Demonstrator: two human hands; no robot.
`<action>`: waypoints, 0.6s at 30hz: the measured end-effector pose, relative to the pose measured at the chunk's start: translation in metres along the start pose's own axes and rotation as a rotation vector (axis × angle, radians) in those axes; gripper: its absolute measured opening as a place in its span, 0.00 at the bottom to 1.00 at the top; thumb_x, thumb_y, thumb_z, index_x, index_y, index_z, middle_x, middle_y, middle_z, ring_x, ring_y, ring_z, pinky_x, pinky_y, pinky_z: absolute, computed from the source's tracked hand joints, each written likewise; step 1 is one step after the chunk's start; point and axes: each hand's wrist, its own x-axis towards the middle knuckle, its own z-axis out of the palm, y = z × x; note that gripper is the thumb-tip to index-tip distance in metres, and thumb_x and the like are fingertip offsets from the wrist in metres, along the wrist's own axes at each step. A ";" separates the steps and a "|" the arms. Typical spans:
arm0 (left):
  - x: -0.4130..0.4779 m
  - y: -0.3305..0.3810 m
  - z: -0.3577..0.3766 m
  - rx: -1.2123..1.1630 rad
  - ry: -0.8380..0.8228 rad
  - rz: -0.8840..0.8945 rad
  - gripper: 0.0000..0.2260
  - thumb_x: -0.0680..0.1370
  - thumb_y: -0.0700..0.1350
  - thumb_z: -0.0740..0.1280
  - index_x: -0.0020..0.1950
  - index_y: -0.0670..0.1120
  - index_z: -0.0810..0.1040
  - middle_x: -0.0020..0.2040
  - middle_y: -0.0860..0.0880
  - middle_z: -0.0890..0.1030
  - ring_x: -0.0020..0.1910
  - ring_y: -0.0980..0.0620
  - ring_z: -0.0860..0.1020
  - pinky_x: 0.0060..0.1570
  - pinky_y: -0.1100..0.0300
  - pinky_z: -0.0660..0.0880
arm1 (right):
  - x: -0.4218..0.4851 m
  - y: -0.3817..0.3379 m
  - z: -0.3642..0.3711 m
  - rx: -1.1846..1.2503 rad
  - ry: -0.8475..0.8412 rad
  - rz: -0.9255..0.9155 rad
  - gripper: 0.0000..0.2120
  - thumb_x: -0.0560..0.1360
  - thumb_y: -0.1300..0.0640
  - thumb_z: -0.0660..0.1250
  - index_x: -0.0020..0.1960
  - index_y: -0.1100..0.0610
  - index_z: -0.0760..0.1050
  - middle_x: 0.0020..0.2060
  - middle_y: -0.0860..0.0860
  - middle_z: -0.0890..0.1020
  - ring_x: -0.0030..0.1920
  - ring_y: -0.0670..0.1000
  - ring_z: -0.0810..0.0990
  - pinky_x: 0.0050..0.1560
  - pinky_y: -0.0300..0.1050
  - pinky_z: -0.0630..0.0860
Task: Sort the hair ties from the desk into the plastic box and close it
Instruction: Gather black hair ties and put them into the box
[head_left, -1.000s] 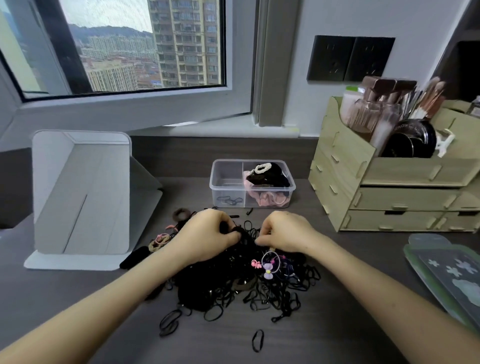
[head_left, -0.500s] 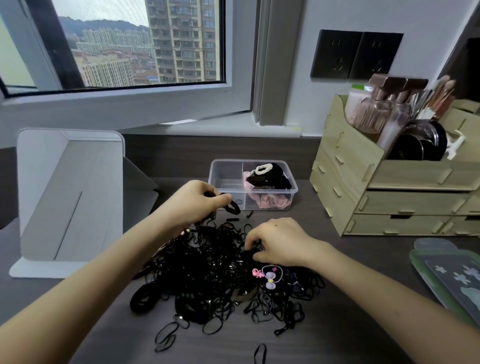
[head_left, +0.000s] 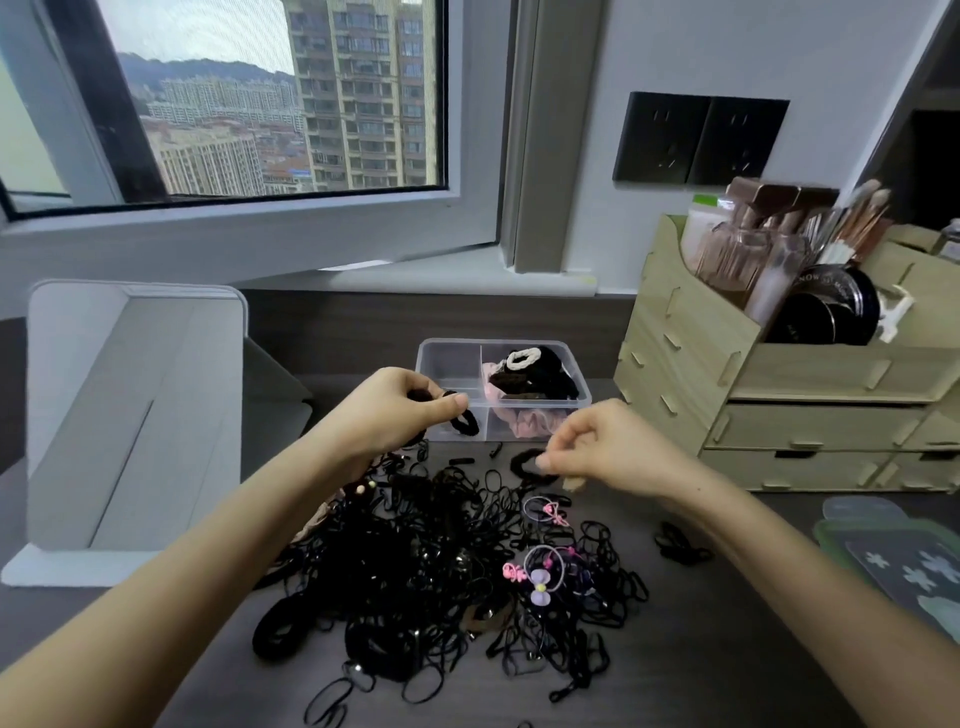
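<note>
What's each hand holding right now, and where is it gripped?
Left hand pinches a thick black hair tie at its top. Right hand pinches another black hair tie by its right edge.

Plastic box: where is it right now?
The plastic box sits open at the back of the desk, centre of the head view, just behind the hair tie pile and left of the wooden organizer.

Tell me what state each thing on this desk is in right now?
Plastic box: open, no lid on, partly filled.
Left hand: pinching a thick black tie at the box's front-left compartment.
Right hand: pinching a black scrunchie just above the desk.
Hair tie pile: still unsorted.
Organizer drawers: shut.
Window: cannot tell.
</note>
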 end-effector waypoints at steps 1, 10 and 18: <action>0.004 0.001 0.001 0.007 -0.008 0.017 0.13 0.75 0.52 0.68 0.40 0.43 0.81 0.22 0.52 0.64 0.15 0.58 0.59 0.17 0.68 0.58 | 0.004 0.000 -0.005 0.046 0.060 0.006 0.08 0.68 0.53 0.75 0.32 0.53 0.80 0.22 0.47 0.80 0.26 0.39 0.77 0.35 0.33 0.73; 0.094 0.025 0.046 0.302 0.149 0.202 0.12 0.76 0.54 0.65 0.40 0.46 0.75 0.34 0.51 0.77 0.36 0.51 0.74 0.33 0.59 0.67 | 0.097 0.024 -0.026 -0.032 0.345 0.150 0.11 0.67 0.53 0.74 0.28 0.52 0.77 0.27 0.47 0.80 0.36 0.53 0.80 0.45 0.51 0.78; 0.147 0.004 0.086 0.508 0.118 0.236 0.17 0.78 0.54 0.60 0.60 0.43 0.72 0.58 0.42 0.77 0.57 0.42 0.74 0.54 0.52 0.69 | 0.120 0.035 -0.026 -0.180 0.330 0.167 0.17 0.70 0.56 0.72 0.58 0.57 0.77 0.50 0.54 0.82 0.52 0.53 0.79 0.46 0.40 0.69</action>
